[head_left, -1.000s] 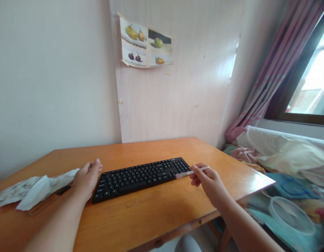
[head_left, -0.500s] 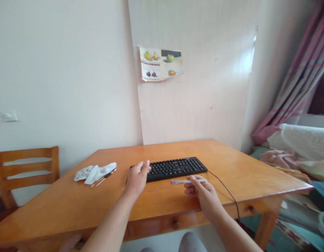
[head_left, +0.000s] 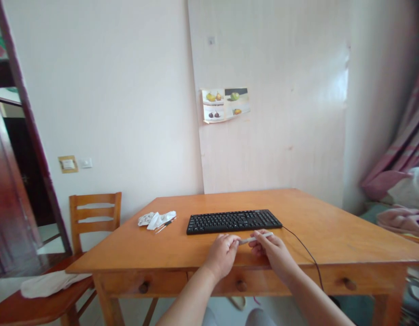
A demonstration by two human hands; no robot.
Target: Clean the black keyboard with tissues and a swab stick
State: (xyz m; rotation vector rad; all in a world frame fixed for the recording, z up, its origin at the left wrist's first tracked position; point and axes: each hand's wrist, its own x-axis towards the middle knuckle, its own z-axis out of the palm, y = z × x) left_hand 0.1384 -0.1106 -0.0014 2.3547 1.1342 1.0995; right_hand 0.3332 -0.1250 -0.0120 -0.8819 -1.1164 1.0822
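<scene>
My right hand [head_left: 272,251] pinches the pale handle of a slim, flat-tipped brush [head_left: 248,240] just above the front part of the table. My left hand [head_left: 223,254] is closed at the brush's left end, and its fingers hide the tip. Behind both hands a black keyboard [head_left: 233,222] lies flat on the wooden table [head_left: 182,251], with its cable [head_left: 306,250] running off the right front edge.
Left of the keyboard are a crumpled white cloth [head_left: 157,220] and some thin tools [head_left: 166,224]. A wooden chair [head_left: 95,213] stands at the left, with pale fabric [head_left: 53,283] on its seat. Fruit pictures [head_left: 225,105] hang on the back wall.
My left hand has come from the keyboard's left end to the brush tip and closed there. My right hand still holds the brush. The view has swung left and up.
</scene>
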